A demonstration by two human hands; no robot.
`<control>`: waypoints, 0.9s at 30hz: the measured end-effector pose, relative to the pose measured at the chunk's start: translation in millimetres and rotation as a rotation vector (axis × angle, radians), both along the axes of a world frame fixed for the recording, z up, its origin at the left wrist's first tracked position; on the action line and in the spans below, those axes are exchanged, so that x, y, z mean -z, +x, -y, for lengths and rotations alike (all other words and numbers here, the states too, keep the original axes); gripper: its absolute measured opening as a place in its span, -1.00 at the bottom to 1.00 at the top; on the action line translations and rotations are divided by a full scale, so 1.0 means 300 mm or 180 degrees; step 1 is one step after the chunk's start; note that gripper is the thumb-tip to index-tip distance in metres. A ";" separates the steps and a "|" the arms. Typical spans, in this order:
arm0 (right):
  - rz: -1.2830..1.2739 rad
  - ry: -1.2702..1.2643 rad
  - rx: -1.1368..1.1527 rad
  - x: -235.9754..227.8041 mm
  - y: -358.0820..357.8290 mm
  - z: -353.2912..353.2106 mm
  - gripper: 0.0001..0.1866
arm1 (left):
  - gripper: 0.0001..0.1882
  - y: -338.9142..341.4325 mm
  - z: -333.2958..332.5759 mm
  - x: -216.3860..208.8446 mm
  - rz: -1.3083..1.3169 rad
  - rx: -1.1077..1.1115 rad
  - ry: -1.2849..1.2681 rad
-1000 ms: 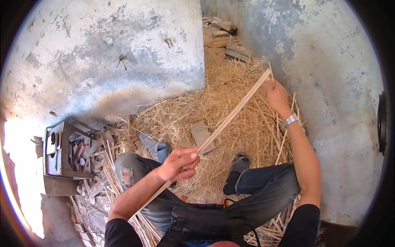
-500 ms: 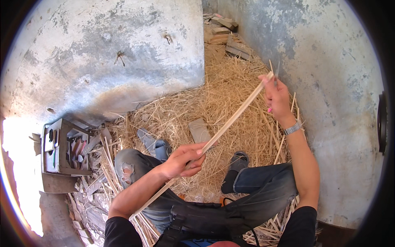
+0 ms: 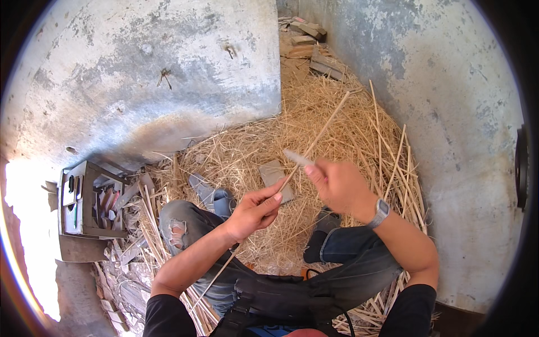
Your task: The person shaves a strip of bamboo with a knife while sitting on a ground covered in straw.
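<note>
A long, thin bamboo strip [image 3: 327,128] slants from above my left thigh up to the right over the straw. My left hand [image 3: 252,214] pinches it near its middle, thumb on top. A knife [image 3: 298,158] with a short pale blade is in my right hand [image 3: 347,190], the fingers wrapped round its handle. Its blade points up to the left and crosses the strip just beyond my left fingers; whether it touches the strip I cannot tell. The handle is mostly hidden by my fist.
Loose shavings [image 3: 247,146] cover the floor round my feet. A grey slab [image 3: 272,171] lies between them. At left stands a small wooden cabinet [image 3: 84,224] with odds and ends. Several long strips [image 3: 150,227] lie beside my left knee. Worn walls [image 3: 449,168] rise close by.
My right hand has come down and left from the strip's far end, bringing the knife near my left hand. The strip now shows a narrower side, its far end free.
</note>
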State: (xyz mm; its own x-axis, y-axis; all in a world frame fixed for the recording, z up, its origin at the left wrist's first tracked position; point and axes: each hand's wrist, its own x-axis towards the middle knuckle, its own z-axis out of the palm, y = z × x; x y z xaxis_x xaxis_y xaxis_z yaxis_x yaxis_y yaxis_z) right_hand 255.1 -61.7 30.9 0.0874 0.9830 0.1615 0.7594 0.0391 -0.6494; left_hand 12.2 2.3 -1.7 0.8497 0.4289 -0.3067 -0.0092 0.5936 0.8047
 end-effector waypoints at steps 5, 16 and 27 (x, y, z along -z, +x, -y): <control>0.1046 -0.0039 0.0135 -0.018 0.047 -0.042 -0.48 | -0.49 -0.010 0.009 0.049 -0.0419 -0.0342 0.1330; 0.1220 0.0130 0.0391 0.074 0.081 -0.137 -0.45 | -0.52 -0.045 0.018 0.043 -0.0621 -0.0648 0.1489; 0.0294 0.0121 0.1270 0.029 0.307 -0.144 -0.34 | -0.53 -0.050 0.015 0.001 -0.0192 -0.0494 0.0985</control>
